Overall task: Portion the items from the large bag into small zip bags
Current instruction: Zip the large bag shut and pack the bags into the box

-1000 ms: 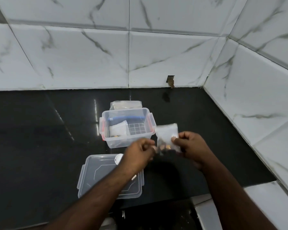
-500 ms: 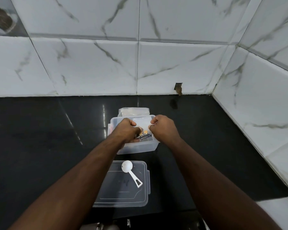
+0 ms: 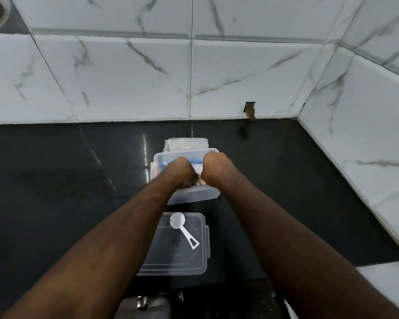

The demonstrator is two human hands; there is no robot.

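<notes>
A clear plastic box [image 3: 194, 195] stands on the black counter [image 3: 67, 192]. Both my hands reach into it side by side. My left hand [image 3: 181, 170] and my right hand [image 3: 217, 166] hold a small zip bag [image 3: 197, 180] with brown items between them, low inside the box. The fingers are curled and hidden behind the knuckles. A larger clear bag [image 3: 186, 143] lies just behind the box, against its far rim. A blue zip strip shows inside the box between my hands.
The box's clear lid [image 3: 177, 261] lies flat in front of the box with a white scoop [image 3: 182, 226] on it. White marble tile walls close the back and the right side. A metal fitting [image 3: 143, 302] sits at the near edge.
My hands carried the small zip bag from the right of the box to over it, then down into it. The camera came closer.
</notes>
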